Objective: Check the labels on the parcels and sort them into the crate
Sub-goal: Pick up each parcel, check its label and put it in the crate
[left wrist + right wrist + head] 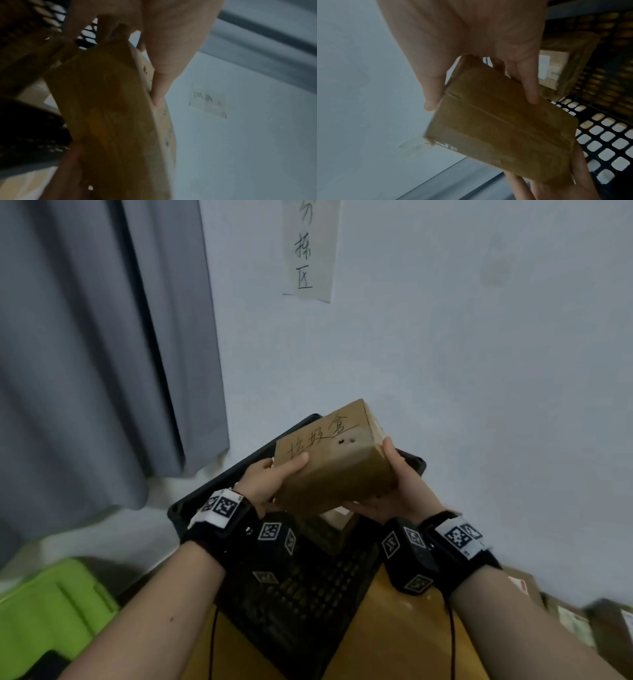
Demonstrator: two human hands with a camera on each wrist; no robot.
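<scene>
Above the black lattice crate [301,587], at the 12 o'clock position from the person, a brown cardboard parcel [337,460] is held clear of the rim, handwritten top face tilted up toward the head camera. A second parcel [563,67] lies inside the crate. The left hand [270,479] grips the parcel's 9 o'clock end, thumb on top; the right hand [402,484] grips its 3 o'clock end, fingers beneath. Judged step: label check. The next move calls for lowering the parcel into the crate beside the other parcel, then releasing both hands.

Curtain [102,354]: grey, hanging left of wall.
Sign [310,248]: handwritten paper on wall [479,354].
Bin [48,621]: green, possibly plastic, lower left.
</scene>
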